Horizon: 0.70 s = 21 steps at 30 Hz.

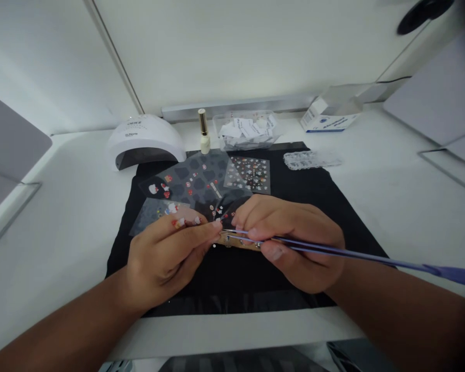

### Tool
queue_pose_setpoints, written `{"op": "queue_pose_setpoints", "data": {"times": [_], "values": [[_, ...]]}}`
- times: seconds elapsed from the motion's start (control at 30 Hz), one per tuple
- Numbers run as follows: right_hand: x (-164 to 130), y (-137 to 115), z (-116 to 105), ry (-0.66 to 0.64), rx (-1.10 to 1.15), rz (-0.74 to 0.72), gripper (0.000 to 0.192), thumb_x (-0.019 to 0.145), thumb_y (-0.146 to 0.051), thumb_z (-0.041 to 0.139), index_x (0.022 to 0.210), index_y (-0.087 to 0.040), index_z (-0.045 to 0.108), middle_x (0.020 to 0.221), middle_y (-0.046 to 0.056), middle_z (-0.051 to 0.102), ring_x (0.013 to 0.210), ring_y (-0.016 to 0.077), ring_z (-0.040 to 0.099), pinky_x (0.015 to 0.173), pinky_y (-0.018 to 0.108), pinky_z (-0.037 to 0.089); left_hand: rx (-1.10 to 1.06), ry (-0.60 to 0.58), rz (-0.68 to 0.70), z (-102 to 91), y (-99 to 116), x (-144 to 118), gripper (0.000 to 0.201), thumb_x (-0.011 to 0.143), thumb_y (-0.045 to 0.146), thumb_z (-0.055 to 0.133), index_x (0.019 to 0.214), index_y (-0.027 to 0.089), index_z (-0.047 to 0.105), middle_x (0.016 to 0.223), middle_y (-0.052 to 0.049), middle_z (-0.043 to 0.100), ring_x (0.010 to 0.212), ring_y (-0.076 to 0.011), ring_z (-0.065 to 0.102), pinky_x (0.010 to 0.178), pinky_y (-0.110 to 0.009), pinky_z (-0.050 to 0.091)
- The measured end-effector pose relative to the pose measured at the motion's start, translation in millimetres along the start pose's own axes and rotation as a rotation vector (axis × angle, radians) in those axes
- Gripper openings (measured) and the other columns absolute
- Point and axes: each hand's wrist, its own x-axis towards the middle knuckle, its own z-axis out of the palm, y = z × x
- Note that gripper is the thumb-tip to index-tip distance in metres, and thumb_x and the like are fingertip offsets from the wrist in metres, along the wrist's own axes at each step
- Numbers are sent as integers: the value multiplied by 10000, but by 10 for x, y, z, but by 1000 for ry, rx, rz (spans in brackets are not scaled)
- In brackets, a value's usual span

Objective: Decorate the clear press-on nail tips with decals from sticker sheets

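Observation:
My right hand (302, 240) grips a pair of slim purple tweezers (333, 250), whose long end reaches out to the right. Their tips lie close together near the fingertips of my left hand (174, 253). The left thumb and fingers are pinched together; what sits between them is too small to make out. Little red-and-white stickers (180, 222) show over the left fingers. Between and just below both hands is a narrow tan strip (236, 242) with shiny metal bits along it, partly hidden by the fingers. A clear sticker sheet (194, 175) lies right behind the hands.
Another sticker sheet (249, 174) lies on the black cloth (306, 196). Behind stand a white nail lamp (147, 134), a nail polish bottle (205, 142), a clear tub of white packets (248, 132) and an opened carton (329, 121). A clear plastic case (312, 159) rests at right.

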Motion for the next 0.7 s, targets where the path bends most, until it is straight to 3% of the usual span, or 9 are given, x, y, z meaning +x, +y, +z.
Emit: {"op": "queue_pose_setpoints", "data": {"times": [0.27, 0.53, 0.7], "values": [[-2, -2, -21, -18, 25, 45, 117, 858, -158, 564, 926, -174, 659, 761, 43, 634, 703, 152, 611, 661, 345, 555, 91, 25, 60, -4, 17, -7, 277, 800, -5, 686, 1029, 150, 676, 861, -24, 659, 803, -108, 674, 686, -177, 571], [-3, 17, -26, -22, 56, 41, 135, 855, -142, 562, 926, -162, 674, 747, 56, 645, 709, 170, 627, 667, 356, 555, 82, 6, 24, -6, 2, -19, 383, 821, 34, 663, 1131, 258, 662, 900, -14, 692, 790, -136, 694, 695, -223, 603], [-13, 0, -5, 41, 103, 44, 134, 849, -153, 583, 933, -155, 688, 736, 62, 653, 718, 186, 640, 678, 381, 561, 42, 1, -56, 18, -7, -3, 394, 829, 79, 672, 1179, 257, 637, 901, -18, 700, 771, -134, 681, 714, -244, 603]]}}
